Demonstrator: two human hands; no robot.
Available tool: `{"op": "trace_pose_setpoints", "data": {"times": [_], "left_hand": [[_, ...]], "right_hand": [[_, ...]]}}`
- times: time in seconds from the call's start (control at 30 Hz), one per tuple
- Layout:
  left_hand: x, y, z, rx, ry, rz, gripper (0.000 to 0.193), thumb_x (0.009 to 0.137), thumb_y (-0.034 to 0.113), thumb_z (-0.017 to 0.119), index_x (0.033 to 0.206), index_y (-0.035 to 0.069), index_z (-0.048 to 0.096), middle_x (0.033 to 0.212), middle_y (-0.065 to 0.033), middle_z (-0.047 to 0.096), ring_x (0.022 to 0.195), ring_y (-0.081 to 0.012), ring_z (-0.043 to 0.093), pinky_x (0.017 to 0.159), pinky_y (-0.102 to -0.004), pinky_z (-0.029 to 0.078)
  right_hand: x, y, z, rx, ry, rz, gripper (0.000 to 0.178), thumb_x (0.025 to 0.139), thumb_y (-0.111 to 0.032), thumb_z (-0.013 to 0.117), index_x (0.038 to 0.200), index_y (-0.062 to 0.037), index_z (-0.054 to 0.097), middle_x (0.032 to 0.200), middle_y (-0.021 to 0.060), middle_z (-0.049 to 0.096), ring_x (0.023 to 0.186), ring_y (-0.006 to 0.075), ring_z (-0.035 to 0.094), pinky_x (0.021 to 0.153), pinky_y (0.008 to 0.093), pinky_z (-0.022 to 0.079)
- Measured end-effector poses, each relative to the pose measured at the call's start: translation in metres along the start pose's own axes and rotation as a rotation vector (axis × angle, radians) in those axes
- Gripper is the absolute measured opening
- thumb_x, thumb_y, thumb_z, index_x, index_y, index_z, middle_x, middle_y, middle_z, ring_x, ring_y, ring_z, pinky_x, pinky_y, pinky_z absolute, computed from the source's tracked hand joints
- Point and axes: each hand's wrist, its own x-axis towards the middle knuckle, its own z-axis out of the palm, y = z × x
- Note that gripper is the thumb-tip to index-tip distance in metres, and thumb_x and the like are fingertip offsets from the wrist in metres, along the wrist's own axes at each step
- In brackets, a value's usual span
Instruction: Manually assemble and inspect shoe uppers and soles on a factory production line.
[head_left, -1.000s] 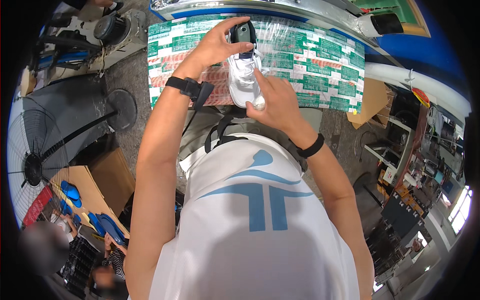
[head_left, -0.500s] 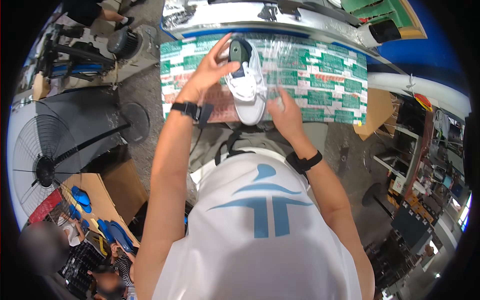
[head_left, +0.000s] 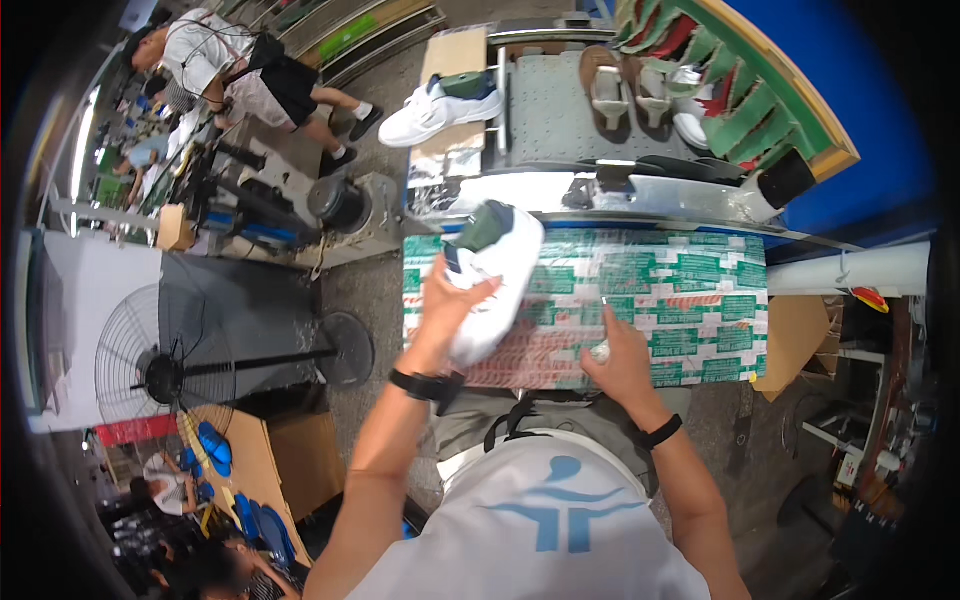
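Observation:
A white sneaker (head_left: 512, 262) with a dark green inside and a navy collar is tilted above the left part of the table. My left hand (head_left: 447, 308) grips it by its side, thumb across the lace area. The sneaker's toe points down toward me. To the right, my right hand (head_left: 622, 368) is apart from the shoe, with its fingers curled over the table. From its index finger a slim pale tool (head_left: 604, 301) sticks up; its kind is unclear. A small whitish bit (head_left: 600, 352) shows by the thumb. Green-and-white printed tape covers the table (head_left: 690, 290).
Beyond the table runs a conveyor (head_left: 545, 110) carrying another white sneaker (head_left: 440, 112) and a pair of brown-soled pieces (head_left: 607, 92). A green rack (head_left: 745, 105) stands far right. At left are a floor fan (head_left: 160, 375), a motor (head_left: 337, 203) and a standing person (head_left: 245, 75).
My left hand has lifted the sneaker off the table and tilted it, toe toward lower left. My right hand has drawn away from the shoe. The view has swung, showing more conveyor.

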Motion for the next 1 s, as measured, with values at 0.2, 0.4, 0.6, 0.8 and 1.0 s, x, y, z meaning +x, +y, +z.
{"op": "trace_pose_setpoints", "data": {"times": [0.2,0.4,0.6,0.8,1.0], "left_hand": [[0.178,0.099,-0.06,0.736,-0.086,0.481,0.087,0.076,0.016,0.101,0.151,0.0,0.06,0.127,-0.0203,0.078,0.115,-0.0301,0.076,0.098,-0.0411,0.062],[0.213,0.058,-0.077,0.925,0.106,0.864,0.083,0.089,-0.004,0.078,0.166,0.002,0.047,0.162,-0.0286,0.057,0.154,-0.045,0.052,0.127,-0.0471,0.042],[0.085,-0.076,-0.062,0.834,0.137,0.706,0.053,0.098,-0.002,0.068,0.151,-0.004,0.059,0.154,-0.0283,0.06,0.146,-0.046,0.056,0.127,-0.0524,0.039],[0.049,-0.131,-0.061,1.017,0.151,0.55,0.064,0.098,0.01,0.072,0.155,-0.005,0.05,0.165,-0.0293,0.047,0.154,-0.051,0.042,0.131,-0.0598,0.031],[0.052,-0.129,-0.063,1.126,0.144,0.444,0.072,0.093,0.016,0.072,0.158,-0.006,0.048,0.167,-0.0303,0.043,0.153,-0.053,0.04,0.131,-0.0616,0.028]], "right_hand": [[0.02,0.071,-0.006,-0.319,0.05,-0.032,0.093,0.087,-0.037,0.087,0.16,0.0078,0.05,0.116,0.0191,0.065,0.109,0.0374,0.062,0.096,0.0525,0.047],[0.053,0.065,-0.037,-0.407,0.204,-0.117,0.072,0.089,-0.036,0.087,0.147,0.0019,0.066,0.131,0.0212,0.069,0.122,0.0383,0.064,0.104,0.053,0.048],[0.285,0.054,-0.113,-0.017,0.489,-0.21,0.016,0.095,-0.02,0.074,0.099,-0.0052,0.079,0.101,0.017,0.077,0.102,0.0418,0.072,0.089,0.0562,0.054],[0.469,0.071,-0.12,-0.516,0.104,0.287,0.041,0.091,-0.038,0.075,0.106,-0.0019,0.085,0.109,0.0263,0.082,0.106,0.0445,0.078,0.092,0.0554,0.059],[0.515,0.105,-0.093,-0.435,0.212,0.259,0.029,0.085,-0.031,0.077,0.101,-0.0079,0.085,0.106,0.0205,0.083,0.097,0.0426,0.08,0.088,0.0517,0.062]]}}
